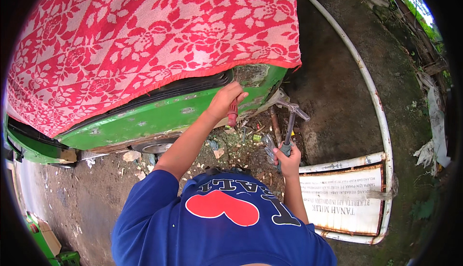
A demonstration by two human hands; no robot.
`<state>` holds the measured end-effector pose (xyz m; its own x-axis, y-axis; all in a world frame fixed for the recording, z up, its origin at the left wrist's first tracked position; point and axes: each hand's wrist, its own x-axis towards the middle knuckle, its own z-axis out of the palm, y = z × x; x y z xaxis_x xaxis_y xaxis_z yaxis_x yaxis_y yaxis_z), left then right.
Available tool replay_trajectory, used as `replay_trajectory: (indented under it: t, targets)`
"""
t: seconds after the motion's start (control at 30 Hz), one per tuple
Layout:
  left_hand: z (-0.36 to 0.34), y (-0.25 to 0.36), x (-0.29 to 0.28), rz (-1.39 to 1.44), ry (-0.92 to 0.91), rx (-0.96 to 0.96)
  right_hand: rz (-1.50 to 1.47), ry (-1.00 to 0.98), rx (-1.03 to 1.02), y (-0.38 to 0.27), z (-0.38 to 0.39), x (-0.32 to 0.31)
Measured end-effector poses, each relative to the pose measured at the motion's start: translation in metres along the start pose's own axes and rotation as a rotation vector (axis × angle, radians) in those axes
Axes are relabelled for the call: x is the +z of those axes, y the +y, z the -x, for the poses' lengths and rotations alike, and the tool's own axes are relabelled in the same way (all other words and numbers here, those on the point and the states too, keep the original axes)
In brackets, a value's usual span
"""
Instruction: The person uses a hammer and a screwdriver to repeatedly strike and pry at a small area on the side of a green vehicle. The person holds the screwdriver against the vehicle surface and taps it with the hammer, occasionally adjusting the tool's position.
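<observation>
My left hand is closed around a red-handled screwdriver, held at the rear corner of a green car body. Its handle points back toward me, and my fingers hide its shaft. Lower and to the right, my right hand grips a hammer by its grey-green handle. The hammer's metal head is up, apart from the car and the screwdriver. Bare, scraped patches show in the green paint near my left hand.
A red and pink floral cloth covers the car's upper part. Rubble and paint flakes litter the ground below it, by a wheel. On the right, a rusty white pipe frame holds a white sign board.
</observation>
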<state>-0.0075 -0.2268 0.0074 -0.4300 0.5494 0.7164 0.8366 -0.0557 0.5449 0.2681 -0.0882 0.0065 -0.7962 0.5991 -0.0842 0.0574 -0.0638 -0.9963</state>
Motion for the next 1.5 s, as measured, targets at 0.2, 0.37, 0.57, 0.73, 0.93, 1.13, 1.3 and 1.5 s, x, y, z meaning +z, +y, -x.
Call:
replay_trajectory:
  t: [0.2, 0.37, 0.57, 0.73, 0.93, 1.13, 1.3, 1.5]
  targets:
    - [-0.005, 0.004, 0.013, 0.021, 0.132, 0.035, 0.133, 0.062, -0.075, 0.001, 0.030, 0.020]
    - [-0.012, 0.010, 0.009, 0.007, 0.123, -0.010, 0.400, 0.060, -0.246, 0.010, 0.043, 0.022]
    - [-0.014, 0.011, 0.008, 0.043, 0.152, -0.008, 0.640, -0.015, -0.791, 0.006, 0.045, 0.029]
    - [-0.017, 0.009, 0.013, 0.046, 0.159, -0.043, 0.827, -0.040, -0.838, 0.002, 0.027, 0.030]
    - [-0.016, 0.015, 0.006, 0.071, 0.162, -0.060, 0.674, -0.059, -0.811, 0.003, 0.023, 0.039]
    - [-0.018, 0.015, 0.005, 0.094, 0.224, 0.017, 0.562, -0.201, -0.913, -0.003, 0.020, 0.027]
    - [-0.021, 0.016, 0.002, 0.126, 0.197, -0.047, 0.723, -0.048, -0.764, -0.006, 0.016, 0.038]
    - [-0.026, 0.021, -0.004, 0.117, 0.141, -0.107, 0.642, -0.018, -0.762, -0.013, 0.026, 0.047]
